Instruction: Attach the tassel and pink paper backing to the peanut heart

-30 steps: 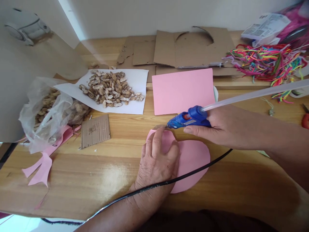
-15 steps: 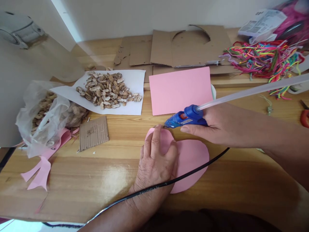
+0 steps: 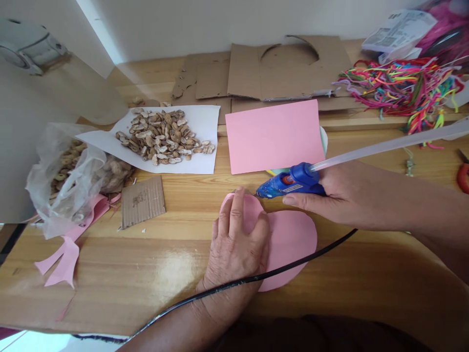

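Observation:
My right hand (image 3: 337,195) grips a blue hot glue gun (image 3: 289,183), with a long translucent glue stick (image 3: 388,145) jutting from its back. The gun's nozzle points left, at the upper edge of a rounded pink paper cutout (image 3: 291,244). My left hand (image 3: 236,239) lies flat on that cutout, fingers stretched forward and pressing it to the wooden table. The hand covers much of the cutout's left part. A black cord (image 3: 293,264) runs over my left wrist and across the cutout.
A pink sheet (image 3: 273,137) lies ahead, and peanut shells (image 3: 164,137) sit on white paper (image 3: 200,166). To the left are a plastic bag (image 3: 66,181), a cardboard square (image 3: 142,202) and pink scraps (image 3: 64,261). Cardboard (image 3: 289,73), colourful strings (image 3: 403,90) and red-handled scissors (image 3: 463,177) are farther off.
My right hand has drawn the glue gun slightly right and toward me along the cutout's edge. My left hand has stayed in place.

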Demonstrator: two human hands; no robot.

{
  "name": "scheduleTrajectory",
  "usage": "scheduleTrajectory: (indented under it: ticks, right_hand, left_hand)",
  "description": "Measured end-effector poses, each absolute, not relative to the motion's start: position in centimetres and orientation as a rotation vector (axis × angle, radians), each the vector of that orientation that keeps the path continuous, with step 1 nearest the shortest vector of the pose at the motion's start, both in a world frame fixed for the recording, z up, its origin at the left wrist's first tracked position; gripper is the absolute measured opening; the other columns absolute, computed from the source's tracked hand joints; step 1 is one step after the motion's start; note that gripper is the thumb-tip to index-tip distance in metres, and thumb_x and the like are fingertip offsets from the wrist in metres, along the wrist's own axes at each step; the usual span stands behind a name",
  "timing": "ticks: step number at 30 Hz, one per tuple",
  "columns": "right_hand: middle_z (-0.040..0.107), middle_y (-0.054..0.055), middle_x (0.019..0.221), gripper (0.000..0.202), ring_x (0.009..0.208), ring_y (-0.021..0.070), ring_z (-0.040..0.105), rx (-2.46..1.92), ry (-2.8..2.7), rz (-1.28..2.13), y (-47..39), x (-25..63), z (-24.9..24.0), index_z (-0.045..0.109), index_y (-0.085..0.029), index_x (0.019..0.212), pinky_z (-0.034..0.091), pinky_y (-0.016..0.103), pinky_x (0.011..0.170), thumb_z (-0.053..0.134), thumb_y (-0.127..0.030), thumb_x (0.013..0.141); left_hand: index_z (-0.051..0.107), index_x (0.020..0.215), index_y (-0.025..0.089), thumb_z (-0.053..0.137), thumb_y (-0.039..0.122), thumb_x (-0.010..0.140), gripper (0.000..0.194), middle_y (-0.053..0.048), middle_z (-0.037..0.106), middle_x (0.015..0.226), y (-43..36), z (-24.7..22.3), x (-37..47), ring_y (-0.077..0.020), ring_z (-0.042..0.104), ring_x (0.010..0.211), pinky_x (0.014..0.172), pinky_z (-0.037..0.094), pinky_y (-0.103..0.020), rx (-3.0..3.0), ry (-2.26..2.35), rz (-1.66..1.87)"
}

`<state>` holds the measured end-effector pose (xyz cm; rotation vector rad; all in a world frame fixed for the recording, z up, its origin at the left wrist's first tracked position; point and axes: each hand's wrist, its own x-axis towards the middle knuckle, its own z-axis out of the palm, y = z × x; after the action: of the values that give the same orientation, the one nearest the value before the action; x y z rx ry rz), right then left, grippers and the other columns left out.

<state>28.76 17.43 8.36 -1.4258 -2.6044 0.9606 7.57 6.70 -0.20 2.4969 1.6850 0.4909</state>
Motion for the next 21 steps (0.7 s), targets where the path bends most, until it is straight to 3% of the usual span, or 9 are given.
scheduleTrajectory:
  ticks: [4,9,15,21]
  right_hand:
    - [0.059,-0.003,0.054,0.042,0.051,0.0145,0.052,-1.459,-2.619,0.978,17.2,29.1,8.3,0.058,-0.023,0.068,0.035,0.030,0.053,0.050,-0.052,0.097]
    - [0.058,-0.003,0.057,0.039,0.053,0.0154,0.053,-1.414,-2.609,0.977,16.9,29.5,8.2,0.061,-0.023,0.073,0.037,0.030,0.055,0.049,-0.050,0.099]
    - [0.046,-0.004,0.052,0.050,0.049,0.0140,0.043,-1.441,-2.370,0.885,15.6,30.8,7.1,0.047,-0.023,0.063,0.032,0.031,0.052,0.050,-0.059,0.098]
    - [0.059,-0.001,0.071,0.040,0.055,0.0147,0.056,-1.450,-1.737,1.290,12.2,32.1,5.3,0.062,-0.023,0.081,0.045,0.030,0.052,0.062,-0.061,0.094]
  left_hand:
    - [0.062,0.124,0.022,0.065,0.018,0.093,0.031,-0.023,0.029,0.164,6.6,-0.3,7.5,-0.0452,0.037,0.150,0.108,0.052,-0.065,2.504,1.668,0.502]
    - [0.063,0.123,0.021,0.065,0.020,0.093,0.030,-0.022,0.044,0.154,6.6,-0.2,7.6,-0.0419,0.044,0.146,0.106,0.055,-0.061,2.526,1.704,0.479]
    - [0.050,0.147,0.003,0.048,0.031,0.103,0.052,-0.023,0.055,0.153,6.9,-0.8,7.7,-0.0388,0.049,0.145,0.109,0.053,-0.052,2.647,1.772,0.436]
    - [0.048,0.151,0.000,0.043,0.036,0.104,0.059,-0.020,0.051,0.158,7.4,-0.6,7.8,-0.0376,0.046,0.148,0.117,0.046,-0.050,2.673,1.783,0.239]
